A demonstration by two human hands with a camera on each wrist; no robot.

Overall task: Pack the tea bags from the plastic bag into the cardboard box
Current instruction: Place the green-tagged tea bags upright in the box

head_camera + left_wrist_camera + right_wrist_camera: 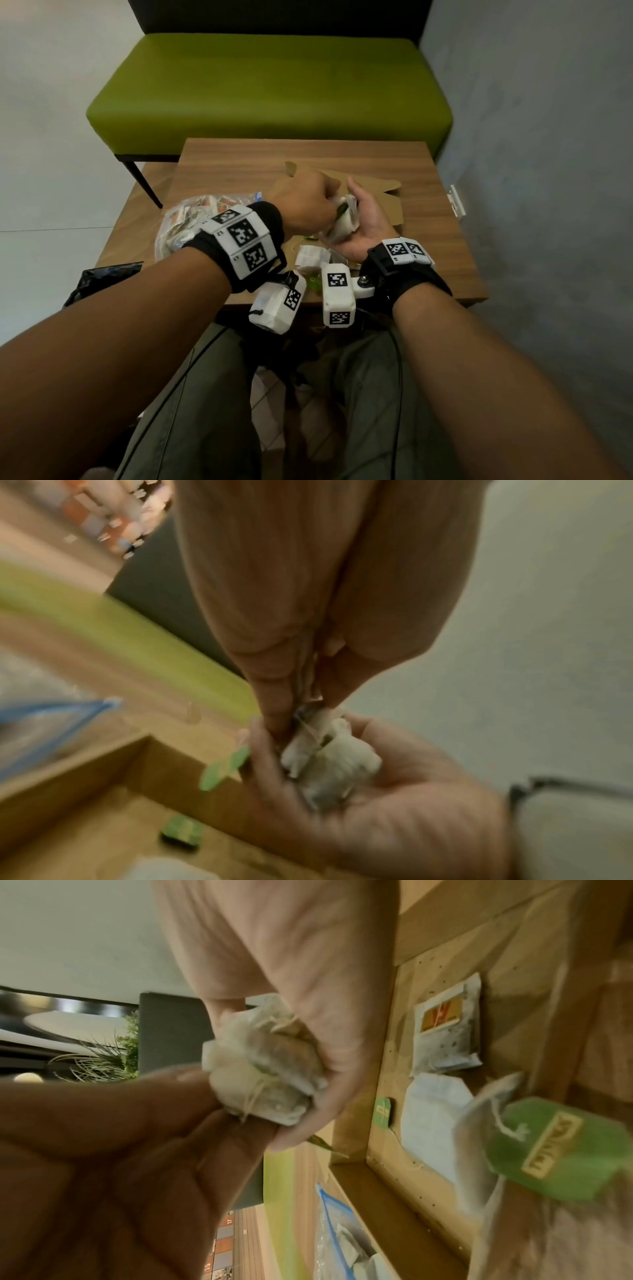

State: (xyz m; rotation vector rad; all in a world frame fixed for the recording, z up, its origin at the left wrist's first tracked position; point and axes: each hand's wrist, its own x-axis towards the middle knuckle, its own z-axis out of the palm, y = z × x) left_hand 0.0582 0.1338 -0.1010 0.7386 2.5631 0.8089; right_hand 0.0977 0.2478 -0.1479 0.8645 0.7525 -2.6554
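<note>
— Where are the hands?
— Together above the box [383,202]. The right hand [364,222] lies palm up, cupping a bunch of tea bags [346,219], fingers curled loosely round it. The left hand [305,202] reaches in from the left, its fingertips [274,712] pinching into the same bunch.
— And the plastic bag [185,222]?
— Left of the left wrist, on the table [239,161], with more tea bags inside.
— Anything in the box?
— The right wrist view shows loose bags on its floor below the hands: one with an orange label [445,1031], a plain white one [431,1118], a small green tag [383,1112].
— Anything else near the hands?
— A green tag [226,767] hangs beside the right fingers, and a white bag [310,255] lies on the table just under the right wrist.
</note>
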